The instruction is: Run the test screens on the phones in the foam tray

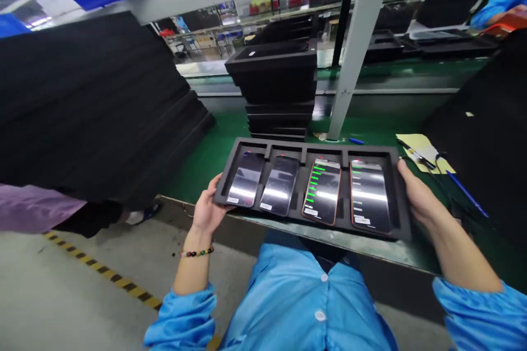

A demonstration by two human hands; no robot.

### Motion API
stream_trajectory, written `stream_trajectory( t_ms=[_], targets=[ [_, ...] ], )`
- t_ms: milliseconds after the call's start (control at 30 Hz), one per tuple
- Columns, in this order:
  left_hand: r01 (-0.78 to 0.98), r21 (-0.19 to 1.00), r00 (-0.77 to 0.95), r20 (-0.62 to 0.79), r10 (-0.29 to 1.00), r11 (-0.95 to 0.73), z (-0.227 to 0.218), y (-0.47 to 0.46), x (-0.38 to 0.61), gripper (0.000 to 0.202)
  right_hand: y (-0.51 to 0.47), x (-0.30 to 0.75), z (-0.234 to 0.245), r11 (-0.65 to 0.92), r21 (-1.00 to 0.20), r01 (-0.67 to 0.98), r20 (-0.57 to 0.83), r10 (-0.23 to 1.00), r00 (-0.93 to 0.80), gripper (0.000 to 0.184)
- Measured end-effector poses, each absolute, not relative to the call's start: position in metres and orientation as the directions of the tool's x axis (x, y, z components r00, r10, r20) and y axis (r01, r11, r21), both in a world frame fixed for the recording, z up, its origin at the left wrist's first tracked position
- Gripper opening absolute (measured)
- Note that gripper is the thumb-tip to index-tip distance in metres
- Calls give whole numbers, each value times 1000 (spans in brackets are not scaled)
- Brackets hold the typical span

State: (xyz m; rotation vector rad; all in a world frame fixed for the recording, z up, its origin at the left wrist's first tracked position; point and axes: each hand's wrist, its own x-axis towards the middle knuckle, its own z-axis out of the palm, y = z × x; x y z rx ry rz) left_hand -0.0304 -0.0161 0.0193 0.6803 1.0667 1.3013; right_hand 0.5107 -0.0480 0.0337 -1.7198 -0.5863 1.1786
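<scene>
L grip [208, 208] + R grip [415, 192] clasped, apart

The left hand's [208, 209] fingers are disappearing under the black tray [405, 219] at its nine o'clock end, so only thumb and palm are showing. The right hand [415, 193] is wrapping the three o'clock end, its fingertips tucking out of sight too. The text on the two lit phones [323, 191] is running too small to read. At ten o'clock, a huge stack of black foam sheets [90, 109] is spilling off the frame's left edge. At one o'clock, a co-worker's blue sleeve [500, 3] is getting cut by the right edge, possibly holding something orange. The far background is blurring out.
</scene>
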Motion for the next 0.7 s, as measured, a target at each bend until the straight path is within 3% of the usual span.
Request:
stream_trajectory(
  t_ms=[133, 233, 333, 433, 500, 567, 700],
  targets=[
    [-203, 954, -146, -251, 957, 219, 13, -6, -31, 54, -44, 520, 30, -489, -851, 190, -359, 806, 471, 64],
    [95, 962, -163, -237, 958, 254, 14, -9, -35, 52, -46, 526, 27, -454, -783, 425, -207, 834, 511, 62],
    [549, 833, -191, 47, 980, 67, 27, -16, -31, 40, -51, 519, 30, -345, -698, 627, 12, 870, 492, 63],
    [772, 593, 21, 337, 941, -230, 45, -18, -14, 26, -58, 488, 40, 38, -547, 836, 259, 958, 126, 56],
    [761, 521, 239, 330, 913, -387, 53, -14, 0, 22, -60, 456, 48, 319, -468, 824, 316, 931, -181, 45],
    [745, 479, 377, 272, 885, -465, 56, -8, 11, 23, -56, 420, 54, 490, -455, 744, 309, 870, -384, 41],
    [766, 473, 390, 196, 900, -435, 49, 0, 16, 28, -42, 367, 57, 616, -435, 657, 276, 786, -554, 40]
  ],
)
